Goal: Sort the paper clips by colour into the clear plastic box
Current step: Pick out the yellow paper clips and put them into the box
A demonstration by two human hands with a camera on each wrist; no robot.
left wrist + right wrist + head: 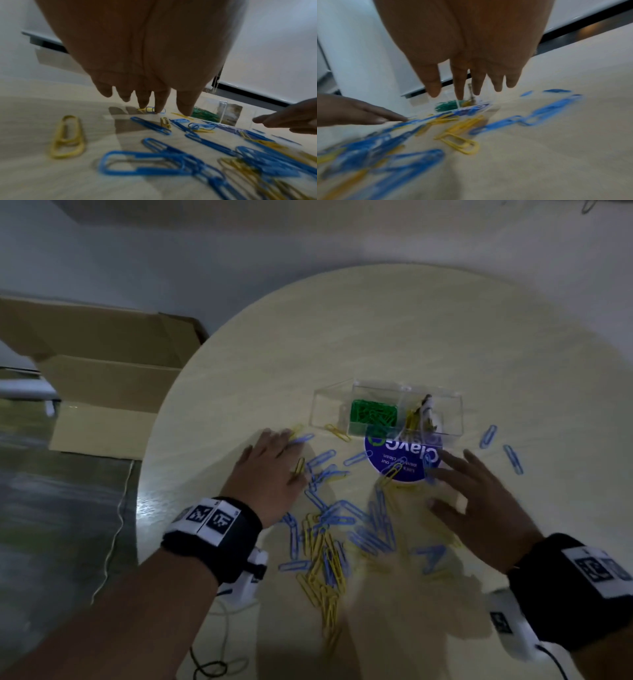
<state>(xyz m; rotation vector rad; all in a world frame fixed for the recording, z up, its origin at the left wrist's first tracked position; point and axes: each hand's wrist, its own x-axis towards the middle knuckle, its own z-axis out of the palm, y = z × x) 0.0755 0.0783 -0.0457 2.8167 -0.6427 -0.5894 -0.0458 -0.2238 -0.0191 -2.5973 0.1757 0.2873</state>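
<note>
Blue and yellow paper clips (329,529) lie scattered in a loose heap on the round pale table (445,337). The clear plastic box (387,410) stands behind them, with green clips (373,414) in one compartment and a few yellow ones (412,419) in the one to its right. My left hand (270,470) lies flat, fingers straight, its fingertips (158,106) touching a blue clip (157,109) left of the box. My right hand (479,498) hovers spread over the clips, holding nothing; it is blurred.
A round blue-and-white lid (404,457) lies in front of the box with clips on it. Stray blue clips (512,458) lie to the right. An open cardboard box (102,392) stands on the floor to the left, past the table's edge.
</note>
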